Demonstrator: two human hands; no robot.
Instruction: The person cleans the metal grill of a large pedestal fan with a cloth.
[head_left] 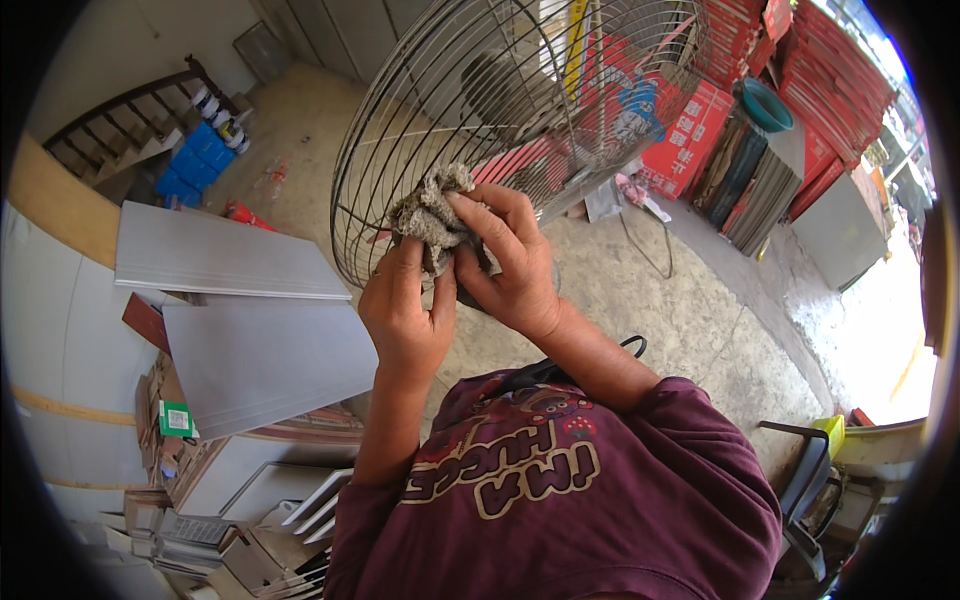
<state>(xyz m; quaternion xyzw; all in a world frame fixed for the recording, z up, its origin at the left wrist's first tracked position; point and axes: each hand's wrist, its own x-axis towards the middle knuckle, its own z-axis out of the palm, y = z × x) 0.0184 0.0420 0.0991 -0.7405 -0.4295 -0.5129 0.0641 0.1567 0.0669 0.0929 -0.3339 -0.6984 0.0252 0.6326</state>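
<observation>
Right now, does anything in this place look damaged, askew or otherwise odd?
Yes. The cloth between the left hand and right hand looks ragged and dirty. At left, two grey panels lie at different angles, so they look askew. Crumpled scraps lie on the floor near red cardboard.

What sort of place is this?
Probably a storeroom or workshop: red cardboard is stacked at the right, grey panels lie at the left, and blue boxes stand by a stair railing.
</observation>
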